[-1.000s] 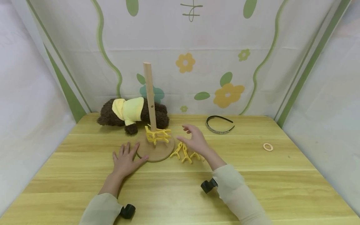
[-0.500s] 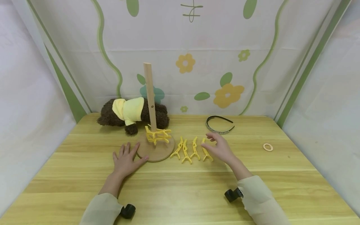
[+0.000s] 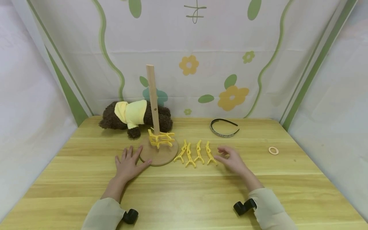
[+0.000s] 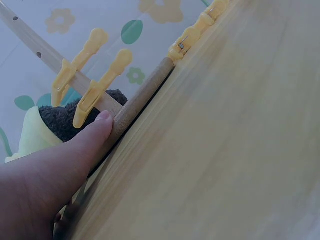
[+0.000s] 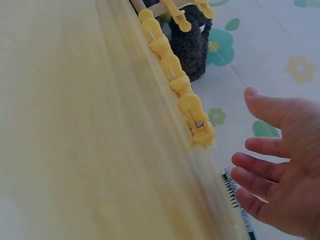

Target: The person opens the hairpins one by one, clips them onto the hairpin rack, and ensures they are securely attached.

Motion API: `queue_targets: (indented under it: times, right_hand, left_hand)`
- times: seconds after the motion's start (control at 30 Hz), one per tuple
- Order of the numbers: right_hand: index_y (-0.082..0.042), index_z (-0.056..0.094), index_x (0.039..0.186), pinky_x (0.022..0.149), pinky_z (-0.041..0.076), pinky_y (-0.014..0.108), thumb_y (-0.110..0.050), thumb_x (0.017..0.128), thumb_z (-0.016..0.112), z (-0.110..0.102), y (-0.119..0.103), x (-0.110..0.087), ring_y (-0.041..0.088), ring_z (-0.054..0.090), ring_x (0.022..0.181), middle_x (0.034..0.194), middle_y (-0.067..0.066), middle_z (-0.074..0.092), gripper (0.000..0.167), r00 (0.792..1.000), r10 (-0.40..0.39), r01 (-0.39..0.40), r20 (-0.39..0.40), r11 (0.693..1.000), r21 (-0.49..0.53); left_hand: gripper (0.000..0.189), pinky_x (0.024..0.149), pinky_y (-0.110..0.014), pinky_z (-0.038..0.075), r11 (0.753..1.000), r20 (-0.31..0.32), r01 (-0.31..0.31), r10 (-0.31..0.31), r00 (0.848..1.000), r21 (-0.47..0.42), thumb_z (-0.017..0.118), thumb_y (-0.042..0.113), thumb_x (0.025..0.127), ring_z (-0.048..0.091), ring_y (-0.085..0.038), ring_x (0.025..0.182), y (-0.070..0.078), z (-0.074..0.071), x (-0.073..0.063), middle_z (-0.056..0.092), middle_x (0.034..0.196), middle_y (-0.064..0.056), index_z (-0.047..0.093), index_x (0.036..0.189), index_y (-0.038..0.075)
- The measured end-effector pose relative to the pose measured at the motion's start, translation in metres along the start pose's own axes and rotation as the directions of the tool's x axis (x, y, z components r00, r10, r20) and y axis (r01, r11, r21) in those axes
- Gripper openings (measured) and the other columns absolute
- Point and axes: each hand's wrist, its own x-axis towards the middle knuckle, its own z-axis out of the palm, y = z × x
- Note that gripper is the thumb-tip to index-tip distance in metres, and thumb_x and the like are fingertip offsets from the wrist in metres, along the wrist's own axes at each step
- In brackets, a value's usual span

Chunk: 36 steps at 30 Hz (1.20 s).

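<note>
A wooden post stands upright on a round wooden base. Two yellow alligator hair clips grip the post near its foot. My left hand lies with fingers spread at the base's left edge, its thumb against the rim. Several more yellow hair clips lie in a row on the table, right of the base. Just right of the last clip is my right hand, its fingers loosely bent and nothing held, as the right wrist view also shows.
Behind the post a dark brown plush toy in a yellow top lies on its side. A black headband with a glittery band is at the back right. Farther right lies a small pale ring. A patterned cloth hangs behind the table.
My right hand has moved right, from over the row of hair clips to beside the last one, uncovering the clips. The left hand has stayed at the base.
</note>
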Motion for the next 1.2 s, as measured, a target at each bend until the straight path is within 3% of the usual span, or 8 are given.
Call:
queue_targets:
  times: [0.2, 0.4, 0.63, 1.0, 1.2]
  right_hand:
    - [0.005, 0.056, 0.107, 0.075, 0.044, 0.036, -0.022, 0.073, 0.069, 0.012, 0.008, -0.005, 0.024, 0.053, 0.086, 0.099, 0.013, 0.057, 0.046, 1.000, 0.019, -0.019, 0.011, 1.000, -0.004]
    - [0.003, 0.062, 0.094, 0.065, 0.044, 0.029, -0.011, 0.073, 0.069, 0.019, 0.009, -0.007, 0.016, 0.052, 0.073, 0.084, 0.005, 0.058, 0.026, 0.999, -0.011, 0.009, -0.039, 0.999, -0.051]
    - [0.000, 0.064, 0.089, 0.059, 0.041, 0.028, -0.004, 0.077, 0.063, 0.020, 0.013, -0.007, 0.014, 0.050, 0.067, 0.077, 0.003, 0.058, 0.013, 0.995, 0.014, -0.023, -0.100, 0.996, -0.083]
    - [0.001, 0.067, 0.087, 0.065, 0.045, 0.034, -0.005, 0.077, 0.063, 0.015, 0.012, -0.007, 0.021, 0.056, 0.074, 0.083, 0.011, 0.063, 0.012, 0.972, 0.071, -0.094, -0.226, 0.991, -0.095]
    - [0.003, 0.064, 0.095, 0.065, 0.045, 0.033, -0.017, 0.078, 0.065, 0.015, 0.014, -0.007, 0.021, 0.054, 0.075, 0.087, 0.012, 0.061, 0.027, 0.972, 0.104, -0.121, -0.212, 0.990, -0.068]
  left_hand:
    - [0.085, 0.086, -0.065, -0.006, 1.000, 0.000, 0.003, -0.003, 1.000, 0.005, 0.041, 0.069, 0.073, 0.004, -0.043, 0.123, -0.001, 0.000, -0.001, 0.014, 0.137, -0.025, 0.025, 0.138, 0.017]
    - [0.084, 0.086, -0.065, -0.006, 1.000, 0.001, 0.006, -0.006, 1.000, 0.001, 0.041, 0.068, 0.074, 0.005, -0.044, 0.123, 0.000, -0.003, -0.002, 0.014, 0.137, -0.025, 0.025, 0.137, 0.015]
    - [0.083, 0.086, -0.065, -0.006, 1.000, 0.010, 0.003, -0.002, 1.000, -0.005, 0.042, 0.067, 0.074, 0.005, -0.044, 0.123, 0.002, -0.003, -0.002, 0.014, 0.137, -0.025, 0.025, 0.137, 0.015]
    - [0.085, 0.085, -0.066, -0.006, 1.000, -0.006, -0.005, 0.005, 1.000, -0.011, 0.042, 0.068, 0.073, 0.005, -0.044, 0.123, 0.000, 0.000, 0.000, 0.014, 0.137, -0.025, 0.025, 0.138, 0.016]
    - [0.085, 0.085, -0.066, -0.005, 1.000, -0.010, -0.006, 0.006, 1.000, -0.007, 0.041, 0.068, 0.073, 0.005, -0.044, 0.123, -0.001, 0.000, 0.000, 0.015, 0.137, -0.025, 0.025, 0.137, 0.016]
